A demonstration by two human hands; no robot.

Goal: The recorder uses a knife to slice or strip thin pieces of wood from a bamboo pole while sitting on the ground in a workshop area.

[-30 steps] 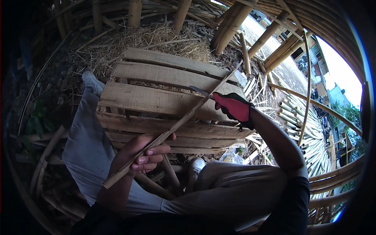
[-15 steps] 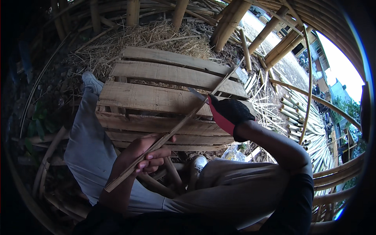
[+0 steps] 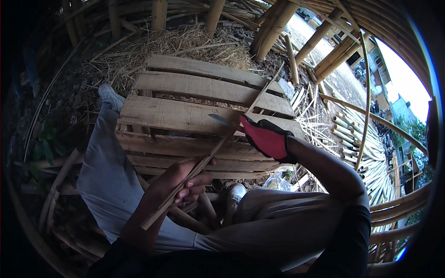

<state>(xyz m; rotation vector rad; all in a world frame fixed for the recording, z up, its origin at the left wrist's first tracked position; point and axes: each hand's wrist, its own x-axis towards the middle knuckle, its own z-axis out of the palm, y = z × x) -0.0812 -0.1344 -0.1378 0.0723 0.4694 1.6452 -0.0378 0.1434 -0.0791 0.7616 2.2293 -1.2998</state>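
My bare left hand is closed around a long split bamboo strip, which slants away from my lap toward the far right. Farther along that strip, my right hand, in a red and black glove, grips a knife. Its blade points left and lies against the strip; the handle is hidden in the glove. The fingertips of the glove touch the strip too. Beneath both hands stands a low slatted wooden table, and the strip's thin far end reaches over its back right corner.
Dry straw shavings lie behind the table. To the right are scattered bamboo slivers and a stack of cut bamboo poles. Thick bamboo posts stand at the back. My legs straddle the table's near side.
The strip and my left hand have shifted a little right and slightly nearer. My right hand has turned, showing more of the red side, and the knife blade sits farther left.
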